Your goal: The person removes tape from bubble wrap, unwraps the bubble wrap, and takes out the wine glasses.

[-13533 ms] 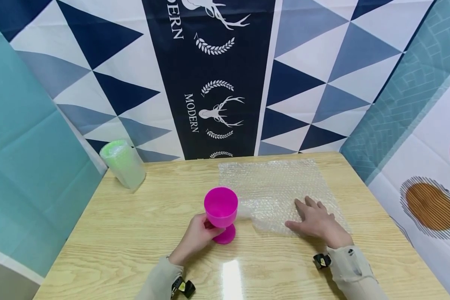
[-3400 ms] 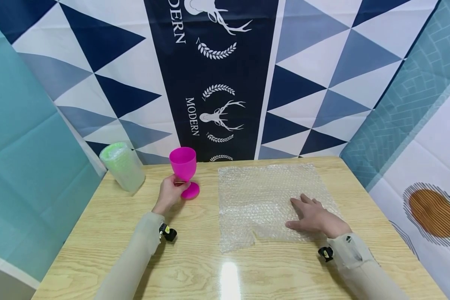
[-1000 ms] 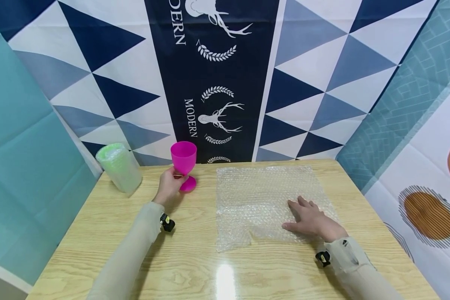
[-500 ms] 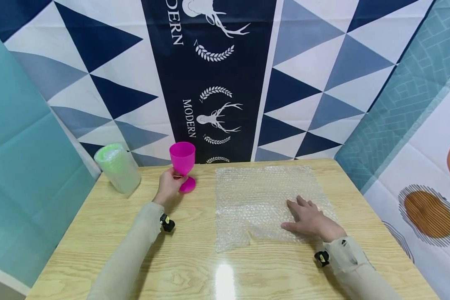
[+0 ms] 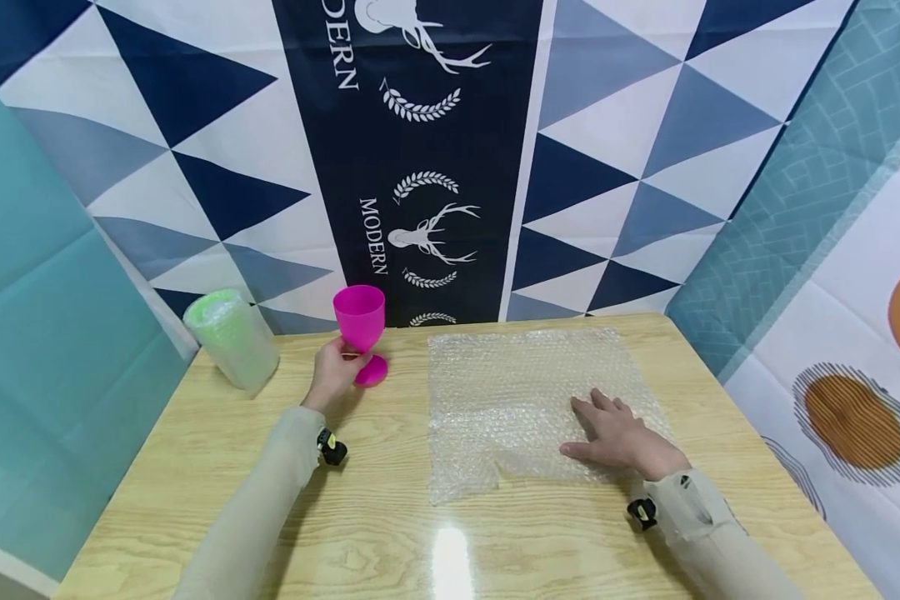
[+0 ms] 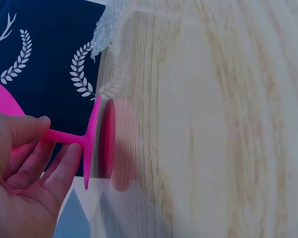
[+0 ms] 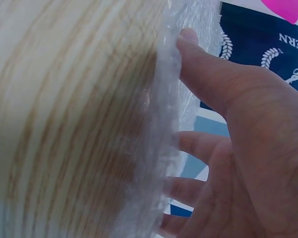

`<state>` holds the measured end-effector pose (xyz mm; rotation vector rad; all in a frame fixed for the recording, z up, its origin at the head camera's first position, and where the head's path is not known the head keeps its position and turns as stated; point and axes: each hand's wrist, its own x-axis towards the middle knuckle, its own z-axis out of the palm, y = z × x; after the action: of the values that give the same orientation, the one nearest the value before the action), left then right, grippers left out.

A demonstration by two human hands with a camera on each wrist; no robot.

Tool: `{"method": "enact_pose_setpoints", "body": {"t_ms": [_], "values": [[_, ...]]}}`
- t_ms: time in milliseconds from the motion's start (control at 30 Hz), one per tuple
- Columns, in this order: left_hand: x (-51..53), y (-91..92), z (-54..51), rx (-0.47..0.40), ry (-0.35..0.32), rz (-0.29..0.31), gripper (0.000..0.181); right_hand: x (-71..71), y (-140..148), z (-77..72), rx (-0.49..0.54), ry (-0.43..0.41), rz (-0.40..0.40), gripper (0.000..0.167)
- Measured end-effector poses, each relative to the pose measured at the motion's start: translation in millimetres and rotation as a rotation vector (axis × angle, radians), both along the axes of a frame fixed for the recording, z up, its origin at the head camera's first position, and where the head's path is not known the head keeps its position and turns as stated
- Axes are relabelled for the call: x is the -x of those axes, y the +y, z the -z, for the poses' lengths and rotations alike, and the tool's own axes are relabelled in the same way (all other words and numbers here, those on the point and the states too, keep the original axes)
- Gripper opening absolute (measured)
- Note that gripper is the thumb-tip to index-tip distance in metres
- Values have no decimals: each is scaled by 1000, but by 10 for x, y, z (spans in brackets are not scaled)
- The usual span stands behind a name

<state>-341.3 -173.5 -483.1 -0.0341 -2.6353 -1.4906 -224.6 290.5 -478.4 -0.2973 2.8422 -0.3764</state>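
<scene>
A bright pink goblet (image 5: 359, 317) stands upright near the table's back edge, left of centre. My left hand (image 5: 332, 373) pinches its stem between thumb and fingers. In the left wrist view the goblet's round foot (image 6: 91, 144) is at the tabletop, with its reflection beside it. A clear sheet of bubble wrap (image 5: 495, 392) lies flat to the right of the goblet, its near edge ragged. On the sheet's near right part rests my right hand (image 5: 617, 435), fingers spread. The right wrist view shows those fingers touching the wrap (image 7: 156, 148), gripping nothing.
A bubble-wrapped cylinder (image 5: 232, 342), green at the top, stands at the table's back left corner. The light wooden table (image 5: 390, 517) meets patterned cloth walls (image 5: 435, 167) at the back and both sides.
Since the earliest frame, my left hand has carried the goblet from the wrap's near left side to the back left. Over the last second, both hands look nearly still; the view has shifted slightly.
</scene>
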Motion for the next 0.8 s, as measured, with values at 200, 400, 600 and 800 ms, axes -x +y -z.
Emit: {"method": "enact_pose_setpoints", "body": {"t_ms": [200, 400, 600, 800], "values": [[-11, -1, 9, 7, 25, -13, 33, 13, 13, 15, -2, 13, -14, 100], [-19, 1, 9, 0, 54, -25, 31, -8, 22, 34, 0, 10, -16, 100], [-11, -2, 9, 10, 63, -28, 31, -30, 23, 10, 2, 16, -20, 99], [8, -3, 13, -9, 43, -43, 33, -26, 13, 9, 6, 17, -16, 100]]}}
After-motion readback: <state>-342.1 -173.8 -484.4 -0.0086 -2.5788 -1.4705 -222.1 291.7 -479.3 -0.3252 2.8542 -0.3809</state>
